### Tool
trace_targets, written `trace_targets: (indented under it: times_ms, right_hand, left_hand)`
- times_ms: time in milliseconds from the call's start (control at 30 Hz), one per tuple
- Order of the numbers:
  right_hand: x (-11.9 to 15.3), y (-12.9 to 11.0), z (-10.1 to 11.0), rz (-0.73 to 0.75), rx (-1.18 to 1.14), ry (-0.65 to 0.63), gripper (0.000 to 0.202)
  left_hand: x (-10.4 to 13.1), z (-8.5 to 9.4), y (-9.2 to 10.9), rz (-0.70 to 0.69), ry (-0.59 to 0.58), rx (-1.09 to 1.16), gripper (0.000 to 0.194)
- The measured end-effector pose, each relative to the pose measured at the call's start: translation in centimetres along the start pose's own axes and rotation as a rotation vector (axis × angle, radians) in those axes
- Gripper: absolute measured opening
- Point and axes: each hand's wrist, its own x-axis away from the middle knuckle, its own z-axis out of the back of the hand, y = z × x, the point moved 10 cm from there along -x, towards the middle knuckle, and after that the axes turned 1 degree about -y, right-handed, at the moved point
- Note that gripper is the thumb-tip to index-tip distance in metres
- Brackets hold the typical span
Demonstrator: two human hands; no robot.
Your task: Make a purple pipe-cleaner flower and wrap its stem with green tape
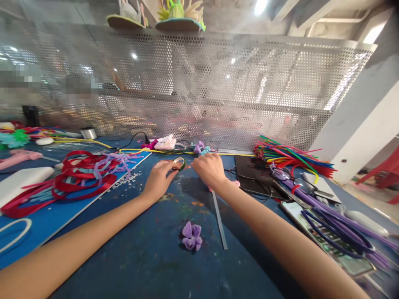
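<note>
My left hand (159, 176) pinches the near side of a small dark green roll of tape (178, 163) at the middle of the table. To its right, my right hand (209, 168) is curled, knuckles up; its fingertips are hidden. Just beyond that hand sit purple and light blue fuzzy flowers (199, 147). A pink glue gun (236, 183) lies partly under my right wrist, with a long clear-grey stick (220, 220) extending towards me. Nearer to me, a purple fuzzy flower (192, 236) rests on the dark blue table (140, 257).
At left, red and lilac strips (84, 178) lie on a blue board (77, 211), near another pink glue gun (20, 158). Bundled coloured pipe cleaners (289, 158), a black mat (254, 174) and a phone (349, 261) are at right. A perforated metal screen (199, 83) closes the back.
</note>
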Motion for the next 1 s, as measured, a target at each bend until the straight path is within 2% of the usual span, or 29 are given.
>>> trace_targets:
  times_ms: [100,200,333,433,600,667,833,1000]
  right_hand:
    - [-1.4,-1.6,-2.5,0.036,-0.037,-0.131,0.024]
    - [-1.4,-4.0,-4.5,0.146,-0.076,-0.234,0.025]
    - [-0.5,-5.9,-5.6,0.258,-0.045,-0.292,0.023]
    - [0.1,-7.0,-5.7,0.351,0.002,-0.282,0.024]
    - [0.9,-9.0,-6.1,0.489,0.066,-0.259,0.028]
    - [0.9,-9.5,-6.2,0.519,0.083,-0.26,0.028]
    - [-0.3,-9.7,-5.0,0.518,0.1,-0.268,0.024]
    - [-4.5,-9.5,-2.4,0.396,0.12,-0.238,0.018]
  left_hand:
    - [-0.1,0.4,-1.3,0.044,0.035,-0.02,0.012]
    - [-0.2,0.6,-2.6,0.077,0.048,-0.024,0.011]
    - [0.0,0.6,-3.0,0.096,0.056,-0.028,0.012]
    - [0.2,-0.1,-2.4,0.077,0.006,-0.039,0.014]
    - [0.7,-2.6,-0.8,-0.026,-0.219,-0.033,0.022]
    - [1.0,-3.1,-0.4,-0.049,-0.273,-0.03,0.026]
    - [1.3,-3.3,-0.9,-0.019,-0.304,-0.039,0.029]
    - [1.0,-3.3,-3.1,0.1,-0.253,-0.053,0.014]
